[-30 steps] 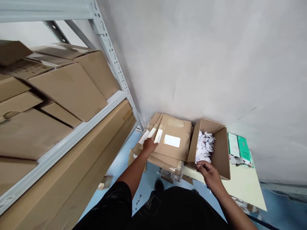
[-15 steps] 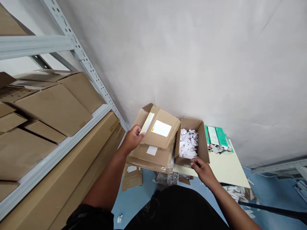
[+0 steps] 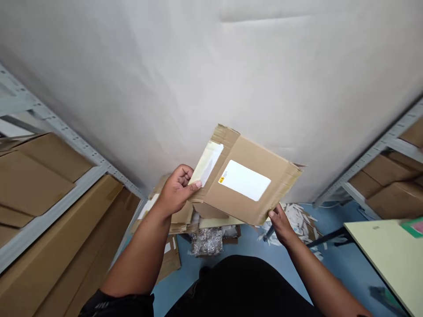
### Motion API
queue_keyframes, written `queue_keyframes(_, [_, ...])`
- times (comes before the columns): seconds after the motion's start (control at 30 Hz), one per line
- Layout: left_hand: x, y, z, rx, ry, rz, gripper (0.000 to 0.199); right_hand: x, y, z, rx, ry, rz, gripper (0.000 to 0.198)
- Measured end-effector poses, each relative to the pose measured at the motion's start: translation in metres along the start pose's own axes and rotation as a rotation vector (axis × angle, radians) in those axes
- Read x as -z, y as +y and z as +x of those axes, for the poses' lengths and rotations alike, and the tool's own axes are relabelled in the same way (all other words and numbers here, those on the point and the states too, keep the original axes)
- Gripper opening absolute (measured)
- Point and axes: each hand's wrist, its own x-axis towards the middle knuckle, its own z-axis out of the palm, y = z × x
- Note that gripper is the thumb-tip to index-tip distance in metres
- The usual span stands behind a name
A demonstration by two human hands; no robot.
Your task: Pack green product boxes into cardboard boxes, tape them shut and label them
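A flattened cardboard box [image 3: 256, 156] is held up in front of me, tilted, with its right side lower. My left hand [image 3: 178, 187] grips its left edge, thumb pressed on a pale strip [image 3: 208, 165] stuck there. At the lower right corner my right hand [image 3: 280, 224] pinches the board, thumb in front and fingers partly hidden. A large white label [image 3: 244, 180] with a small yellow mark lies across the middle of the board. Below and behind it, more cardboard [image 3: 183, 215] is stacked, partly covered by the held piece and my left arm.
Metal shelving with brown cartons [image 3: 42, 167] stands at left, and more cartons [image 3: 396, 189] are shelved at right. Crumpled clear plastic [image 3: 208, 242] sits below. White paper scraps [image 3: 295, 220] lie near the blue floor. A pale table [image 3: 380, 253] with a green box [image 3: 413, 226] is at lower right.
The flattened box has been lifted off the stack and moved nearer. My right hand has left the open carton of paper scraps and taken the board's lower right corner. The view has swung.
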Motion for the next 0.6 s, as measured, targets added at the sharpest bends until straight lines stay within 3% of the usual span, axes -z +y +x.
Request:
queue_keyframes(0.13, [-0.098, 0.01, 0.019, -0.01, -0.167, -0.095, 0.049, 0.057, -0.034, -0.026, 0.011, 0.205, 0.044, 0.072])
queue_keyframes(0.3, [-0.205, 0.013, 0.045, -0.075, -0.446, -0.08, 0.039, 0.127, -0.038, -0.057, -0.009, 0.424, 0.163, 0.053])
queue_keyframes(0.5, [-0.316, 0.029, 0.056, -0.38, -0.789, 0.038, 0.023, 0.208, -0.013, -0.094, 0.022, 0.783, 0.309, 0.022])
queue_keyframes(0.6, [-0.362, 0.037, 0.058, -0.571, -0.968, 0.02, 0.023, 0.238, -0.001, -0.11, 0.04, 0.91, 0.49, 0.028])
